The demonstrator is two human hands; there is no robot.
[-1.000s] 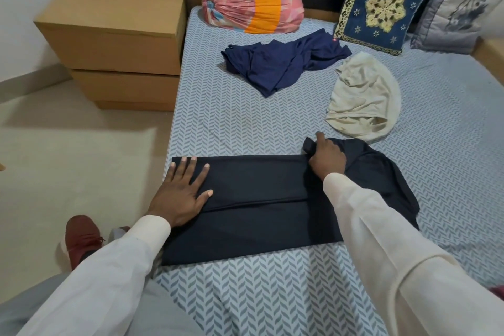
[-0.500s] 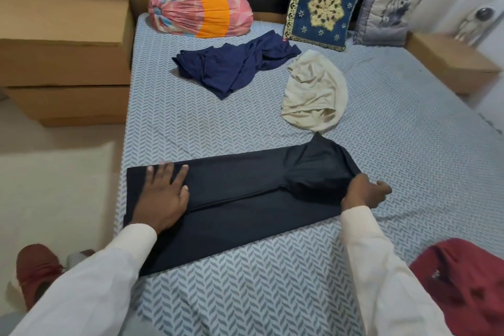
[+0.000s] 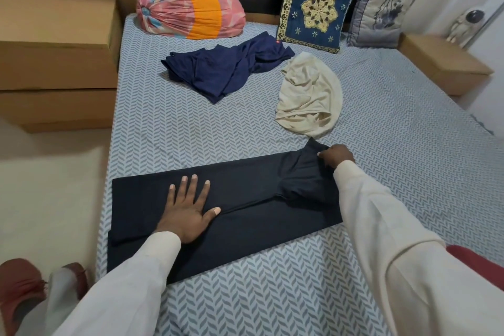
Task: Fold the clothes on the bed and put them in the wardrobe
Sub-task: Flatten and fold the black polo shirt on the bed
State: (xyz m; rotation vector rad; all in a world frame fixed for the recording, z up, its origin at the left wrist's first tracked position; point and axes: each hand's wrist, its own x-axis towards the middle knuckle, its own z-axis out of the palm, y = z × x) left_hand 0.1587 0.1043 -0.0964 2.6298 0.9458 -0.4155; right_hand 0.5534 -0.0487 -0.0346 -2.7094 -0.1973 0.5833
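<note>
The bed, covered by a pale blue sheet with a grey herringbone print, fills most of the view. Across its near edge lies a long dark navy garment of smooth cloth. It is spread flat in a band from the left side of the mattress towards the middle, and its right end is bunched and narrower. Further up the sheet, well apart from it, a crumpled royal-blue garment lies in a heap. Just right of that is a rumpled cream garment, whose near edge comes close to the dark one's far right corner. The left hand rests palm down on the dark navy garment's left half, fingers straight and spread. The right hand has its fingers curled, pinching that garment's far right corner.
</note>
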